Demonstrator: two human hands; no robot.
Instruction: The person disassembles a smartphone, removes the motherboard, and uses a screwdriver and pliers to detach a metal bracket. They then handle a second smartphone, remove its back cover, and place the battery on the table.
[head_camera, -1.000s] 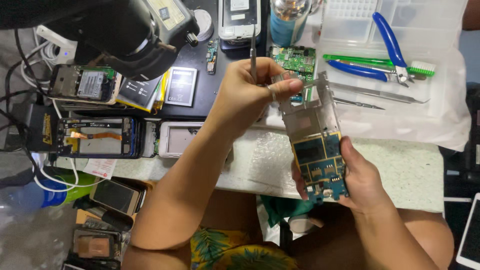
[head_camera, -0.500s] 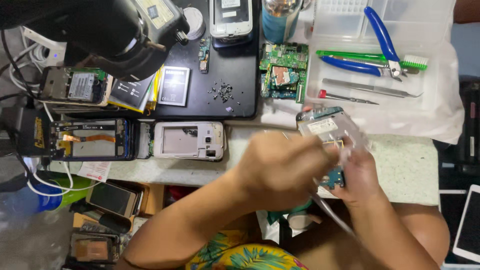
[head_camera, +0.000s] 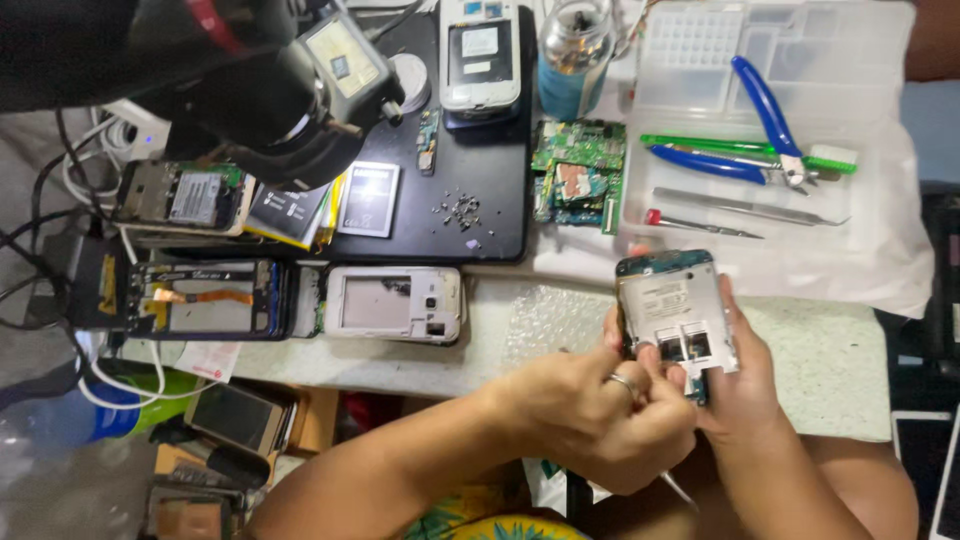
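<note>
Since a second ago the left hand (head_camera: 590, 415) has come down from the back of the bench, where it was raised beside a thin tool, to the near edge, and now closes against the lower end of the opened silver-grey phone chassis with its green circuit board (head_camera: 678, 320). Half a second ago that hand blurred across the chassis; now it sits steady, fingers curled tight, thumb and forefinger pinched at the bottom corner of the chassis. A thin metal tool tip (head_camera: 678, 490) pokes out below the fist, so the hand appears to grip a slim tool; how it is held is hidden.

The right hand (head_camera: 745, 385) cradles the chassis from beneath and behind, fingers wrapped along its right side, holding it tilted up over the speckled green worktop (head_camera: 830, 350). The chassis has dropped lower and nearer the body than before.

That reads as careful work at the phone's lower edge. At the back, the blue-handled pliers (head_camera: 770, 120) lie in the clear plastic tray (head_camera: 880, 60), and a white phone frame (head_camera: 392, 303) rests untouched to the left.
</note>
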